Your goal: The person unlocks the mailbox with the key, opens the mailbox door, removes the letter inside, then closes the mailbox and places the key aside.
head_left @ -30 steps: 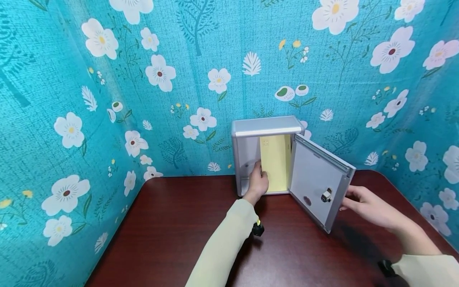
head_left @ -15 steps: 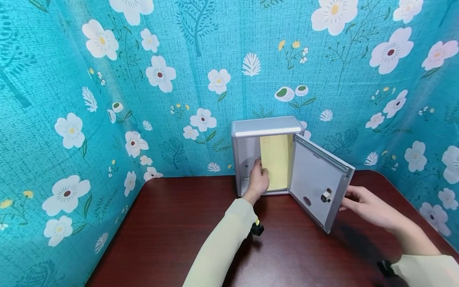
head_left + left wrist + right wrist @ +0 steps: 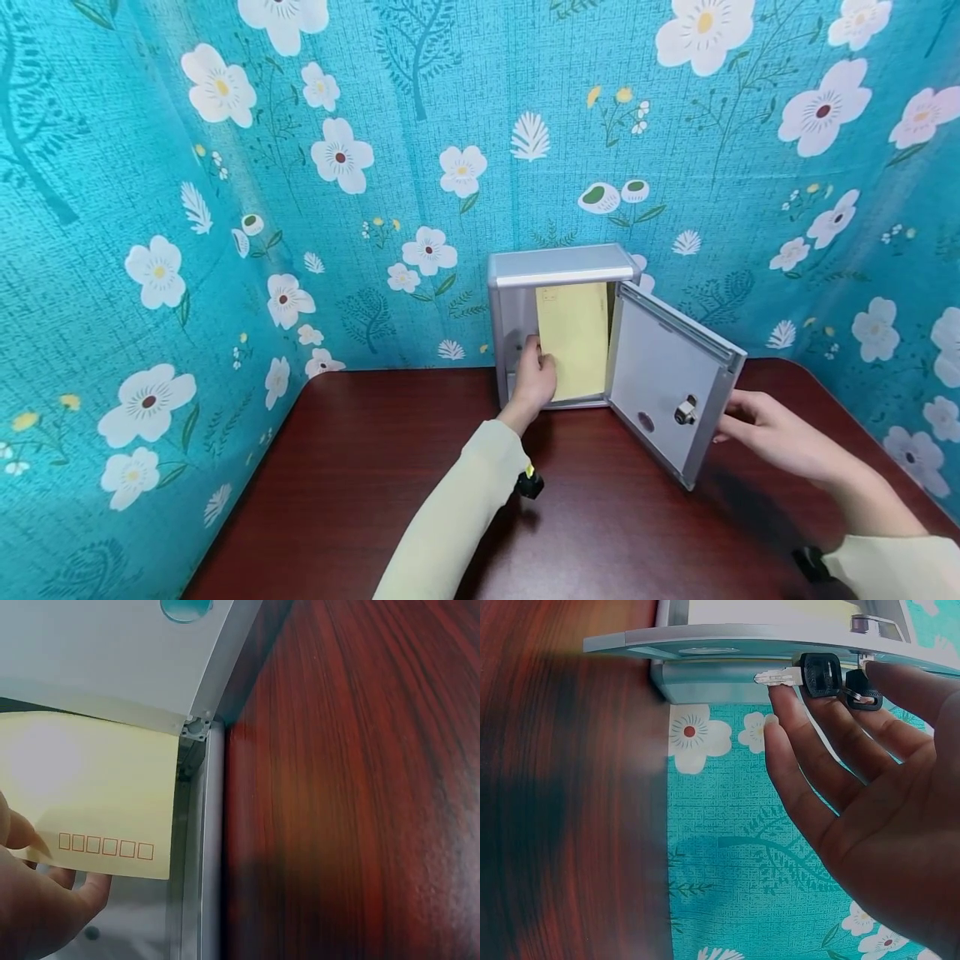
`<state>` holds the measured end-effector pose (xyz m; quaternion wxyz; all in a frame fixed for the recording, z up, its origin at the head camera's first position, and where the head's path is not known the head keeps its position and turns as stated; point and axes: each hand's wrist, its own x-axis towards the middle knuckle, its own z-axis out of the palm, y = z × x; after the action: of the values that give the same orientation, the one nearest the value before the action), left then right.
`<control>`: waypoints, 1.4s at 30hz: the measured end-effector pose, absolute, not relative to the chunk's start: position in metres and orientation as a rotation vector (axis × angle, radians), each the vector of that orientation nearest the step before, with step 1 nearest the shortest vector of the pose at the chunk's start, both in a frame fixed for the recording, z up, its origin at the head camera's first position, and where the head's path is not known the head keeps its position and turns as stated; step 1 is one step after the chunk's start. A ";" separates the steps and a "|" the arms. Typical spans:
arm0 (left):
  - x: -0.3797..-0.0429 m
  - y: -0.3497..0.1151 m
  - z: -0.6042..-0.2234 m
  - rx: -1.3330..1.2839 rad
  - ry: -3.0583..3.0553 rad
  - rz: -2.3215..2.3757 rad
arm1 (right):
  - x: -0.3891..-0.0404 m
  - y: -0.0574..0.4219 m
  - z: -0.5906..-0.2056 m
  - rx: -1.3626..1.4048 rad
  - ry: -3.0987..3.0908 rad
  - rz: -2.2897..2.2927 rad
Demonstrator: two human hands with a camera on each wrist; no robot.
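Observation:
A grey metal mailbox stands at the back of the table, its door swung out to the right. Inside its opening is a yellow envelope with a row of small red squares printed near one end. My left hand pinches the envelope's left edge, thumb in front and fingers behind. At the door's outer face, my right hand holds a black-headed key at the lock between thumb and fingers. A second key hangs beside it, lying against the fingers.
The dark red wooden table meets a blue flowered cloth behind and at both sides. A metal latch sticks out from the door's inner face. The open door stands over the table's right part.
My left hand has shifted slightly left, drawing the envelope with it, and a dark gap has widened at the envelope's right edge. My right hand and the door stay almost still.

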<state>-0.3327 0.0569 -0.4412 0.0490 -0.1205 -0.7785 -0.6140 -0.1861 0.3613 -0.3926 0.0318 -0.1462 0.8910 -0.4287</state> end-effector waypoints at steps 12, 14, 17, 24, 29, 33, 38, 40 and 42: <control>-0.326 0.049 -0.437 -0.377 -2.387 -1.888 | -0.187 0.362 -0.393 -0.451 2.741 -1.310; -0.324 0.049 -0.437 -0.400 -2.377 -1.899 | -0.187 0.362 -0.393 -0.456 2.740 -1.314; -0.321 0.048 -0.436 -0.429 -2.361 -1.930 | -0.186 0.361 -0.393 -0.463 2.737 -1.323; -0.316 0.045 -0.439 -0.445 -2.345 -1.991 | -0.186 0.361 -0.393 -0.469 2.736 -1.328; -0.313 0.044 -0.440 -0.439 -2.360 -1.988 | -0.186 0.361 -0.393 -0.468 2.734 -1.329; -0.310 0.044 -0.441 -0.440 -2.394 -1.951 | -0.187 0.361 -0.395 -0.459 2.730 -1.329; -0.305 0.043 -0.442 -0.445 -2.421 -1.905 | -0.188 0.361 -0.396 -0.464 2.727 -1.328; -0.303 0.043 -0.442 -0.448 -2.429 -1.893 | -0.188 0.362 -0.397 -0.474 2.724 -1.326; -0.302 0.042 -0.443 -0.442 -2.438 -1.899 | -0.188 0.361 -0.397 -0.472 2.723 -1.328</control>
<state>-0.3020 0.0420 -0.4432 0.0097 -0.1416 -0.7810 -0.6082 -0.1878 0.3611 -0.3966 0.0376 -0.1539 0.8874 -0.4328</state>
